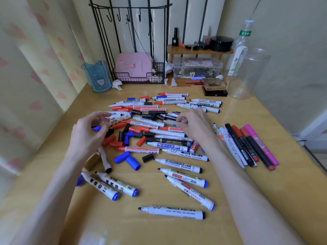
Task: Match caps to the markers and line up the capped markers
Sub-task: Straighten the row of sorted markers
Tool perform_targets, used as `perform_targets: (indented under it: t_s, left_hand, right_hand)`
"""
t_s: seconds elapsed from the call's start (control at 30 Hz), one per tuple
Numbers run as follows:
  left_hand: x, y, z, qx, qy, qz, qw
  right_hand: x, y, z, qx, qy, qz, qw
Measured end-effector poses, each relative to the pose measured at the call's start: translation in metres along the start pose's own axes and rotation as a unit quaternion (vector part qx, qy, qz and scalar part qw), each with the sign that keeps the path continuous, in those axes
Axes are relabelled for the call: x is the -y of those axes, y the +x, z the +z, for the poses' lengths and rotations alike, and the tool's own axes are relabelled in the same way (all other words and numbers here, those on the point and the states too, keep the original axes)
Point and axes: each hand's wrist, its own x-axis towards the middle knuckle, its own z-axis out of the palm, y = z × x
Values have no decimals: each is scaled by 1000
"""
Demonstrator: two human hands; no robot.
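Many uncapped whiteboard markers and loose red, blue and black caps lie scattered across the yellow-brown table. My left hand hovers over the left side of the pile, fingers curled, with a blue cap at its fingertips. My right hand is over the middle of the pile and pinches a pale marker that lies there. A row of capped markers in black, red, pink and white lies side by side at the right. Two loose blue caps sit near the centre front.
At the back stand a blue pen holder, a black wire rack with a pink case, a wooden shelf over a clear plastic box, a clear jar and a bottle. A curtain hangs at left, a wall at right.
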Motion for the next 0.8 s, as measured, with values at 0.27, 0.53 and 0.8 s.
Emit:
perform_targets:
  t_s: [0.27,0.53,0.8]
  left_hand:
    - [14,5,-17,4,22,-32,999]
    - [15,-2,-77,293,96,-93,947]
    - [-5,-14,-75,326,311,-90,888]
  right_hand:
    - [-1,5,6,-2,-5,-14,1000]
    - [24,1,-10,-22,34,-85,996]
    - [63,-27,-13,20,98,-146,984]
